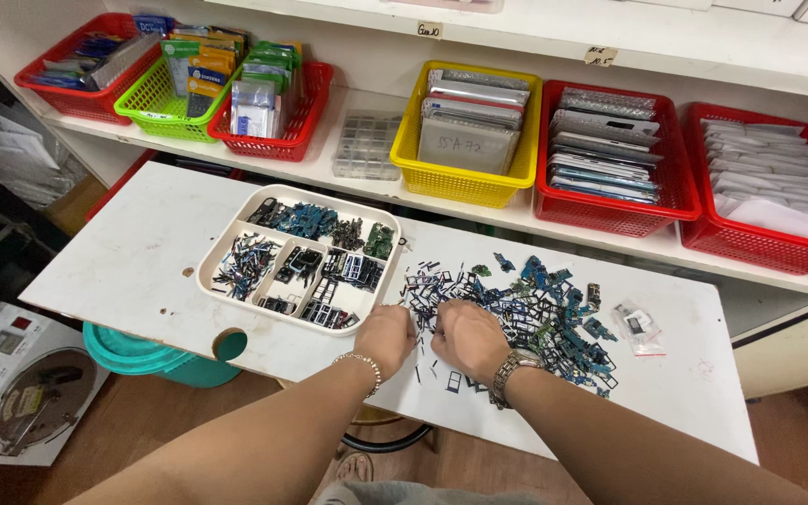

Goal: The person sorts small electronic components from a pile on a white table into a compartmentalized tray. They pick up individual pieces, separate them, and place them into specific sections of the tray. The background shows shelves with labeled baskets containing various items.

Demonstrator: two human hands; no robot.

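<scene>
A pile of small dark and blue electronic parts (535, 299) lies spread on the white table (123, 262). My left hand (387, 334) rests at the pile's left edge, fingers curled down onto the parts. My right hand (468, 339), with a wristwatch, sits just beside it, fingers bent into the pile. Whether either hand pinches a part is hidden under the fingers. A cream divided tray (236, 224) holding sorted parts in several compartments stands to the left of my hands.
A small clear bag (638, 327) lies right of the pile. Red, green and yellow baskets (465, 182) of packaged items fill the shelf behind. A round hole (229, 343) cuts the table's front edge, a teal bucket (142, 360) below it. A grey machine (21, 383) stands lower left.
</scene>
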